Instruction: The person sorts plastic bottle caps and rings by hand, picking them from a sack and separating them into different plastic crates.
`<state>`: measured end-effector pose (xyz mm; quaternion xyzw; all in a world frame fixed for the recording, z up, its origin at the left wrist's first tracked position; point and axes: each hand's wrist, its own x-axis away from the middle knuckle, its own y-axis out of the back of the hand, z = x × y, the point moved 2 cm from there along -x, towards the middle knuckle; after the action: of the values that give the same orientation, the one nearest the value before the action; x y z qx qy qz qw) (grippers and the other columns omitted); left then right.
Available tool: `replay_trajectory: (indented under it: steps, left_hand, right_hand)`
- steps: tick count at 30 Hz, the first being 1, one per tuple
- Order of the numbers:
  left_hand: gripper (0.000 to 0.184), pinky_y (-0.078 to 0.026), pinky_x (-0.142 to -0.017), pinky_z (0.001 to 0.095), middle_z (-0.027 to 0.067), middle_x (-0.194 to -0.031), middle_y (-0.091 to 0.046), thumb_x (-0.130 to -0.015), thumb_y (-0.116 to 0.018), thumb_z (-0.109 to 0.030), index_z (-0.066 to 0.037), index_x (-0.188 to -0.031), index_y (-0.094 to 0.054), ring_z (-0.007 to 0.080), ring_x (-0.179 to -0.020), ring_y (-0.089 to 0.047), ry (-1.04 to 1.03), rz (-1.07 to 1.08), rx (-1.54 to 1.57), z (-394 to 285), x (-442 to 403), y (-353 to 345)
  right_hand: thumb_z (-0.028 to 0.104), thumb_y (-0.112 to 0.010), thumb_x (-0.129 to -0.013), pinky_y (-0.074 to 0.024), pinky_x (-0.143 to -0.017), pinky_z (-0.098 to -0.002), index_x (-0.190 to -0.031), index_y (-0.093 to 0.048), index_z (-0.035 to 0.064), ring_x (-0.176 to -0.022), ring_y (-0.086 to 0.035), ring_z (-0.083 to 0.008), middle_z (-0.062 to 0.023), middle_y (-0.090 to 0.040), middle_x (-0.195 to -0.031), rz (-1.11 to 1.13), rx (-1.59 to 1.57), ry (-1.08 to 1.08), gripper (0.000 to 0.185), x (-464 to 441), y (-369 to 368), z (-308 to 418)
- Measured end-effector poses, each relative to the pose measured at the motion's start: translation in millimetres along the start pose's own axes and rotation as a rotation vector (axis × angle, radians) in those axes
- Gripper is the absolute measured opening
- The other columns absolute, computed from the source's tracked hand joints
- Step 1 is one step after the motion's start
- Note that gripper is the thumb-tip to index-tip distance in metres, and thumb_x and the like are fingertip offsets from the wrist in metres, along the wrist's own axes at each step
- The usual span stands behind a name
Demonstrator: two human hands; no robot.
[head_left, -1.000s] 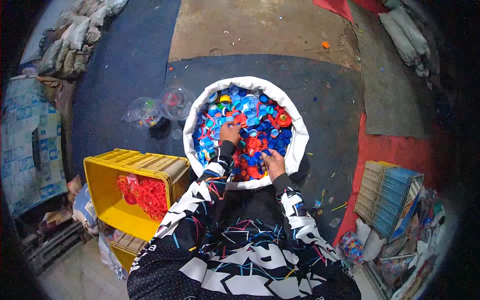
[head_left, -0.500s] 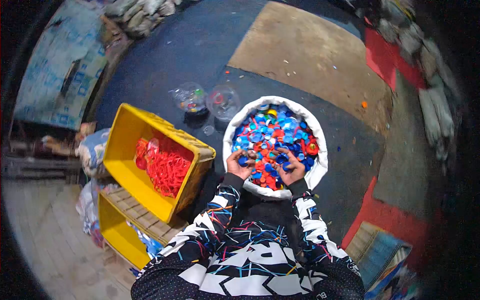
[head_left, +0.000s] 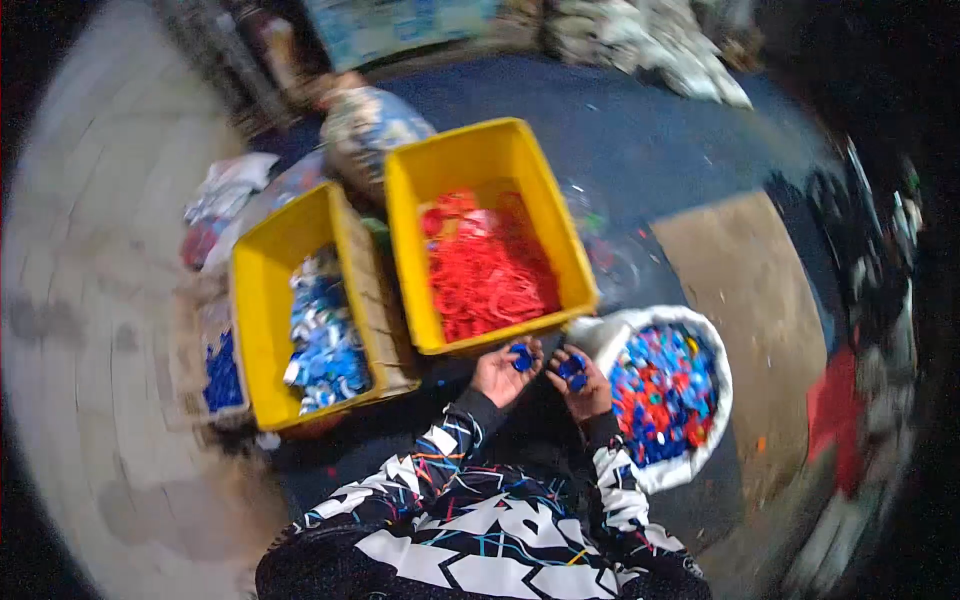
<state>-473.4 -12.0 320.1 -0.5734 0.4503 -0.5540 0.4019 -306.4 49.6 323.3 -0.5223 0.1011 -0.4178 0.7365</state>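
My left hand (head_left: 496, 377) is up near the front edge of the yellow crate of red plastic rings (head_left: 490, 285), fingers curled around a dark blue bottle cap (head_left: 521, 357). Close beside it, my right hand (head_left: 590, 396) holds dark blue bottle caps (head_left: 572, 370) in its fingers. The exact number of caps in each hand is hard to make out. Just right of my right hand stands a white sack (head_left: 722, 400) with a rolled rim, filled with mixed caps (head_left: 665, 385), mostly blue and red.
Left of the red-filled crate is a second yellow crate (head_left: 270, 290) with light blue and white caps. A small bin of dark blue caps (head_left: 222, 372) stands at the far left. Bulging bags (head_left: 365, 135) lie behind the crates. Flat cardboard (head_left: 745, 290) covers floor on the right.
Both hands have come out of the cap-filled sack and moved left, carrying dark blue caps. My view has turned left, bringing the second crate and small bin into sight.
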Motion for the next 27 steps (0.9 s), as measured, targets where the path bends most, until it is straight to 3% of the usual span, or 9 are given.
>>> replay_trajectory:
  steps: [7, 11, 13, 15, 17, 18, 20, 24, 27]
  left_hand:
    - [0.052, -0.042, -0.096, 0.0418, 0.0164, -0.109, -0.053, -0.060, -0.038, 0.016, 0.004, -0.109, -0.046, 0.0283, -0.106, -0.052, -0.332, -0.180, -0.129, -163, 183, 64]
    - [0.055, -0.044, -0.094, 0.0409, 0.0145, -0.107, -0.053, -0.055, -0.036, 0.016, 0.002, -0.107, -0.048, 0.0271, -0.104, -0.052, -0.572, -0.257, -0.065, -239, 298, 98]
    - [0.055, -0.045, -0.093, 0.0412, 0.0137, -0.104, -0.053, -0.054, -0.035, 0.017, 0.002, -0.105, -0.048, 0.0267, -0.102, -0.052, -0.757, -0.294, -0.051, -279, 358, 107]
    - [0.056, -0.044, -0.093, 0.0425, 0.0128, -0.101, -0.052, -0.055, -0.036, 0.017, 0.000, -0.107, -0.048, 0.0267, -0.100, -0.052, -0.943, -0.316, -0.045, -312, 402, 118]
    - [0.053, -0.044, -0.094, 0.0411, 0.0137, -0.102, -0.052, -0.057, -0.035, 0.016, 0.003, -0.108, -0.046, 0.0277, -0.103, -0.050, -1.037, -0.321, 0.092, -340, 439, 109]
    - [0.050, -0.043, -0.096, 0.0401, 0.0142, -0.102, -0.051, -0.059, -0.035, 0.016, 0.005, -0.106, -0.047, 0.0282, -0.104, -0.050, -1.063, -0.325, 0.118, -351, 450, 107]
    - [0.041, -0.040, -0.099, 0.0378, 0.0158, -0.101, -0.052, -0.062, -0.035, 0.014, 0.009, -0.100, -0.048, 0.0289, -0.105, -0.050, -1.166, -0.269, 0.093, -382, 468, 129]
    - [0.030, -0.043, -0.095, 0.0346, 0.0150, -0.094, -0.054, -0.064, -0.039, 0.014, 0.008, -0.090, -0.051, 0.0224, -0.095, -0.054, -1.234, -0.150, 0.125, -440, 496, 132]
    - [0.011, -0.047, -0.086, 0.0367, 0.0171, -0.084, -0.054, -0.068, -0.044, 0.011, 0.009, -0.077, -0.051, 0.0237, -0.087, -0.056, -1.130, -0.950, -1.121, -470, 516, 129]
  right_hand:
    - [-0.005, -0.046, -0.070, -0.0495, -0.080, -0.0408, -0.115, -0.045, -0.0024, -0.096, -0.055, -0.0269, -0.0141, -0.053, -0.106, 0.069, 0.386, -0.212, 0.045, -38, -105, -221]
    - [-0.011, -0.043, -0.067, -0.0506, -0.077, -0.0397, -0.106, -0.049, -0.0028, -0.094, -0.055, -0.0269, -0.0129, -0.054, -0.101, 0.030, 0.202, -0.603, 0.040, -22, -206, -345]
    - [-0.007, -0.047, -0.068, -0.0518, -0.075, -0.0384, -0.106, -0.049, -0.0014, -0.093, -0.055, -0.0269, -0.0140, -0.054, -0.099, 0.250, 0.307, -0.676, 0.038, -18, -230, -409]
    - [-0.005, -0.050, -0.069, -0.0518, -0.074, -0.0381, -0.107, -0.049, -0.0018, -0.091, -0.056, -0.0285, -0.0162, -0.053, -0.102, 0.082, 0.388, -0.787, 0.038, -20, -261, -463]
    - [0.002, -0.041, -0.076, -0.0461, -0.085, -0.0427, -0.112, -0.043, -0.0043, -0.099, -0.051, -0.0289, -0.0152, -0.050, -0.106, 0.341, 0.600, -0.753, 0.036, -23, -292, -499]
    - [0.011, -0.051, -0.076, -0.0477, -0.073, -0.0392, -0.088, -0.052, -0.0026, -0.079, -0.056, -0.0266, -0.0153, -0.055, -0.083, 0.704, 1.365, -0.421, 0.019, -28, -310, -507]
    - [0.013, -0.059, -0.072, -0.0491, -0.059, -0.0353, -0.067, -0.062, -0.0007, -0.061, -0.062, -0.0249, -0.0153, -0.061, -0.069, 1.095, 1.969, 0.147, 0.015, -29, -363, -527]
    - [0.033, -0.066, -0.072, -0.0449, -0.050, -0.0372, -0.055, -0.062, 0.0033, -0.053, -0.058, -0.0314, -0.0158, -0.058, -0.059, 1.108, 1.782, 0.346, 0.035, -40, -416, -571]
    - [0.041, -0.067, -0.072, -0.0452, -0.051, -0.0388, -0.053, -0.062, 0.0033, -0.054, -0.058, -0.0334, -0.0173, -0.058, -0.058, 1.126, 1.783, 0.395, 0.043, -45, -454, -590]
